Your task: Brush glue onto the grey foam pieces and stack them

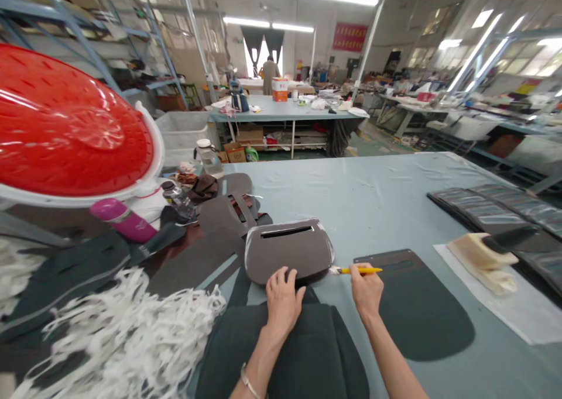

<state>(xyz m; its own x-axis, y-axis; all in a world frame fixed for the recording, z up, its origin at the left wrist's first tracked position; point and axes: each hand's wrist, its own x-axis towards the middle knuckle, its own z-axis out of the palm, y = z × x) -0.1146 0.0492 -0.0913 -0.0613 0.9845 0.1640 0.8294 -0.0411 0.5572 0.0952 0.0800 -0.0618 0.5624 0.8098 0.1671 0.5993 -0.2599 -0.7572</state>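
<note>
My left hand (pixel 283 299) lies with its fingers spread on the near edge of a brown-grey rounded panel (pixel 285 253). A long slot runs across that panel's upper part, and whitish smears line its rim. My right hand (pixel 367 288) pinches a thin brush with a yellow handle (pixel 373 269). Its pale tip (pixel 334 269) meets the panel's right edge. To the right lies a dark flat panel (pixel 413 311) with a slot near its top. Dark green fabric (pixel 290 352) is folded beneath my left forearm.
White strips (pixel 144 323) heap at the left, beside more cut brown pieces (pixel 197 264). Behind them are a magenta bottle (pixel 123 219) and a large red tray (pixel 74 124). At right, a sponge-like block (pixel 480 261) rests on white paper, near stacked dark pieces (pixel 483 206).
</note>
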